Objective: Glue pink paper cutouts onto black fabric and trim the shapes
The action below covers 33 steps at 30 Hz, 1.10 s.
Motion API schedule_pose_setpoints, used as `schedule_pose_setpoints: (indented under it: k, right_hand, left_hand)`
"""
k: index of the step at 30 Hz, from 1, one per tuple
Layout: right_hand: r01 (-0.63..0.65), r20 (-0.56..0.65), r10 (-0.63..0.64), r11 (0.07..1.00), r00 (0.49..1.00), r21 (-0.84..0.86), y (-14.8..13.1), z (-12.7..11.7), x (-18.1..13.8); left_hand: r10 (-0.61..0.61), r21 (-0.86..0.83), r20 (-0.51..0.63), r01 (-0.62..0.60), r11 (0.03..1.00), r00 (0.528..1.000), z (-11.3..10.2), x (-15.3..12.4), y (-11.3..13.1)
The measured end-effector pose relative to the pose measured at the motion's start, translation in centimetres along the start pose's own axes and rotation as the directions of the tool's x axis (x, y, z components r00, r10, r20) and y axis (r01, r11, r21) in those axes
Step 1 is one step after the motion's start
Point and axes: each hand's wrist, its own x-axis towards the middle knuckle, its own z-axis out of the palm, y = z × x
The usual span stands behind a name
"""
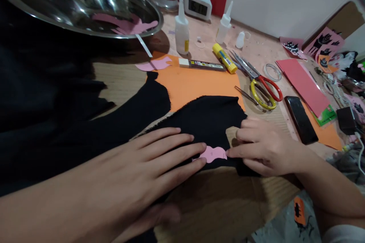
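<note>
My left hand (154,163) lies flat with its fingers stretched over black cloth (211,117). Its fingertips rest on a small wavy-edged pink paper cutout (213,154) that lies on the cloth, covering the cutout's left end. From the other side, my right hand (265,146) touches the cutout's right tip with its index finger. The other fingers of that hand are curled over the cloth's right part, and whatever they grip is hidden. Beside the right hand, a notch in the cloth shows the wooden board (222,197) beneath.
Behind the cloth lie orange paper (182,87), a pencil-lead case (203,64), a glue stick (224,58), scissors (256,79) and tweezers (245,95). Glue bottles (181,32) stand near a clock (197,3). A steel bowl (85,26) is at upper left, a phone (300,119) at right.
</note>
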Motion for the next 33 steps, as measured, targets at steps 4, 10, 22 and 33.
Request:
schedule_pose_setpoints:
  k: [4,10,22,33]
  right_hand:
    - [0.021,-0.088,-0.019,1.0,0.996,0.02,0.0,-0.1,-0.1]
    - [0.011,-0.027,-0.011,1.0,1.0,0.002,-0.1,0.6,0.0]
    - [0.063,-0.112,-0.07,0.996,0.991,-0.061,-0.1,1.2,0.0]
    - [0.063,-0.14,-0.066,0.998,0.988,-0.025,0.1,1.1,0.1]
  left_hand:
    - [0.116,0.096,0.043,-0.12,0.988,0.992,-0.1,0.1,-0.3]
    - [0.108,0.089,0.056,-0.113,0.99,0.992,-0.2,0.2,-0.2]
    - [0.126,0.201,0.023,-0.128,0.971,0.992,-0.1,0.3,-0.2]
    - [0.152,0.15,0.022,-0.154,0.977,0.988,-0.5,0.7,-0.1]
